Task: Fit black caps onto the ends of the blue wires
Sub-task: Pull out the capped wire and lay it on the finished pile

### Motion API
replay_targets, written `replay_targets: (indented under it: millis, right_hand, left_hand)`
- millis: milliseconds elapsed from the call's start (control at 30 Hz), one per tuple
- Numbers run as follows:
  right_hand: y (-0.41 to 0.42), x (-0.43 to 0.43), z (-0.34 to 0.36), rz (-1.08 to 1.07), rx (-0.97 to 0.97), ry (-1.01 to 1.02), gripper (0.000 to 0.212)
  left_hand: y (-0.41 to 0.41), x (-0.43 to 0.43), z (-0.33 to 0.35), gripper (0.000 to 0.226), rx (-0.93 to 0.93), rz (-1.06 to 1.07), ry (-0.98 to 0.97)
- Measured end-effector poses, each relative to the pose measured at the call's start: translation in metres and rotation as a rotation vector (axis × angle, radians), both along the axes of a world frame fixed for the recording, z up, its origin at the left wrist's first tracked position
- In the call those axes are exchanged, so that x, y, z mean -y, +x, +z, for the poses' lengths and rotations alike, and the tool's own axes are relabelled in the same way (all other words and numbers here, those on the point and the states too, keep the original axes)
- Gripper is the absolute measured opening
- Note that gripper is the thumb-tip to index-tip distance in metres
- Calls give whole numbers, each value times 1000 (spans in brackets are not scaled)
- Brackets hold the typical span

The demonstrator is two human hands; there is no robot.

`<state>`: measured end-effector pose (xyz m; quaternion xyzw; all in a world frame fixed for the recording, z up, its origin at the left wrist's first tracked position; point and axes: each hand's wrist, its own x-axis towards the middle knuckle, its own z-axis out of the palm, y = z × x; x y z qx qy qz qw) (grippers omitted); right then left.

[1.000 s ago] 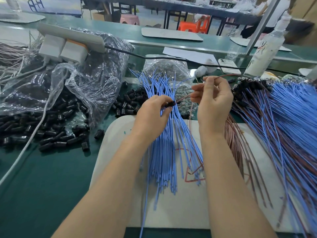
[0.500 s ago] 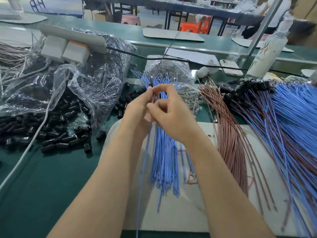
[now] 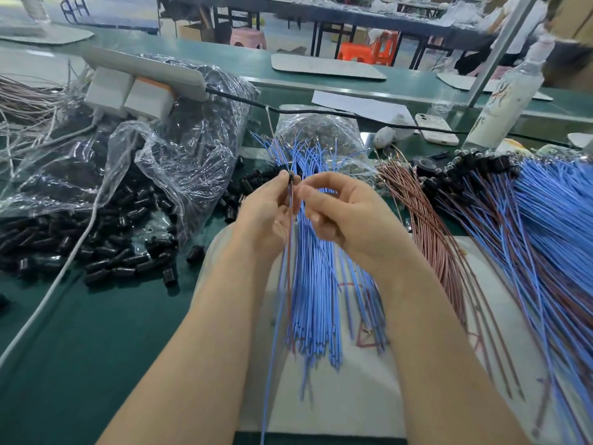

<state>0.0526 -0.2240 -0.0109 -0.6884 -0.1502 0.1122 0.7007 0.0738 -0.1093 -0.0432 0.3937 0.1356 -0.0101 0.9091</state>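
Matte green bench (image 3: 96,332), left hand (image 3: 266,216) pinched a small black cap (image 3: 289,177) atop a thin blue wire (image 3: 278,293), right hand (image 3: 353,216) with fingers curled alongside, grip unclear.

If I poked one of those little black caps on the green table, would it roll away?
Probably a little: the black caps look like short round tubes lying on their sides, so one could roll. They seem small, so likely light. Where they lie crowded, neighbours would probably stop it.

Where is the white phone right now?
In the head view, the white phone lies on the green bench at upper right, just left of the white bottle and beyond the capped blue wires.
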Motion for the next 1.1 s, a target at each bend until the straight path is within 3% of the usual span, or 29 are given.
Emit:
replay_targets:
  millis: [100, 200, 367, 600, 800, 1000, 1100]
  right_hand:
    - [16, 9, -17, -393, 98, -315, 8]
    - [18, 3, -24, -360, 103, -416, 19]
    - [16, 0, -23, -316, 143, -528, 14]
    - [9, 4, -17, -70, -20, -455, 23]
    - [-1, 9, -7, 256, -148, -435, 22]
    - [-3, 5, -5, 153, -48, -428, 17]
    - [-2, 7, -1, 102, -123, -203, 12]
  left_hand:
    - [6, 3, 7, 14, 9, 68, 32]
    - [3, 8, 0, 13, 87, -20, 210]
    - [2, 10, -1, 8, 120, -38, 323]
    - [4, 7, -1, 16, 134, 91, 365]
    - [4, 1, 5, 16, 114, 181, 211]
    - [6, -7, 9, 15, 67, 266, 14]
    - [8, -10, 8, 14, 55, 311, 23]
